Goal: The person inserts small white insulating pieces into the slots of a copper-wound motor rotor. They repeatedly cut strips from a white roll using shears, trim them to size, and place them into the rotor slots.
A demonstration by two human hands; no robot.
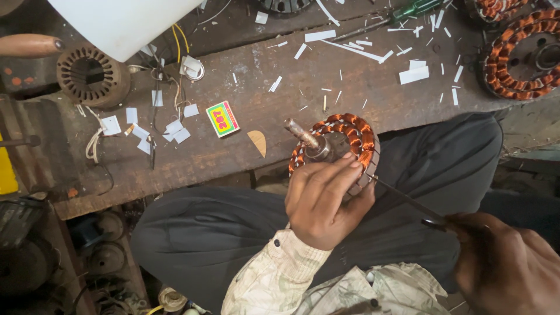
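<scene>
Over the person's lap, just off the near edge of the wooden desk, the left hand is reaching forward from a pale patterned sleeve, wrist bent and knuckles up. Its grip is closing around a round motor coil wound with copper wire, the fingers pressing on the top face beside the metal shaft that is sticking out toward the desk. The coil is sitting tilted above the dark trousers, held off the desk.

At the lower right, the right hand is coming in low, its grip clenching the handle of a thin metal tool. The tool's tip is touching the coil's side.

On the desk, a small rectangular box, green-edged with a red and yellow face, is lying flat, left of the coil. White paper slips are lying scattered across the wood. A second copper-wound coil is resting at the far right, and a bare slotted metal ring is sitting at the far left.
</scene>
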